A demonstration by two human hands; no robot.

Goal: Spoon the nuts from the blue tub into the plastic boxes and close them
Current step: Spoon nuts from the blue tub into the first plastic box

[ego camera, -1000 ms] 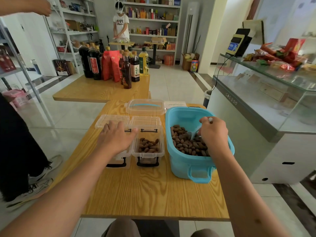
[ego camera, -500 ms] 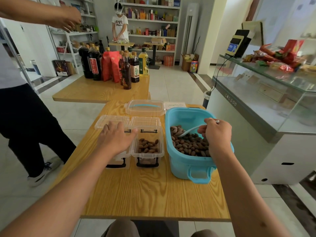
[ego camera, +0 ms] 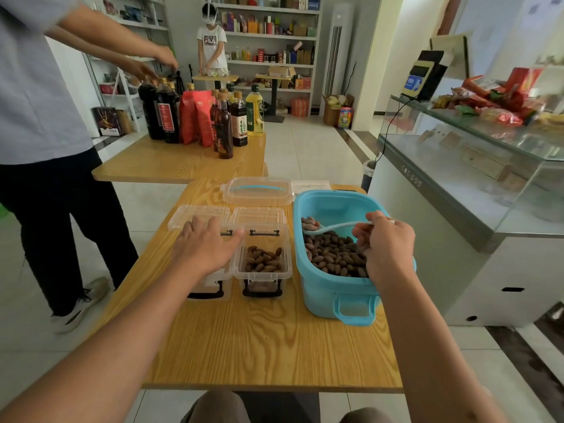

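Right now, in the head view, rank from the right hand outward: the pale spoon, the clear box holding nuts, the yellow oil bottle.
1. Pale spoon: pinched in the right hand.
2. Clear box holding nuts: to its left.
3. Yellow oil bottle: far table.

The one word that reads clearly is "FILA", in dark letters across the chest of the white T-shirt (ego camera: 211,41) worn by the person standing at the top centre of the frame. Labels on the bottles (ego camera: 239,125) and red bags (ego camera: 197,117) at upper left carry print too small to read.
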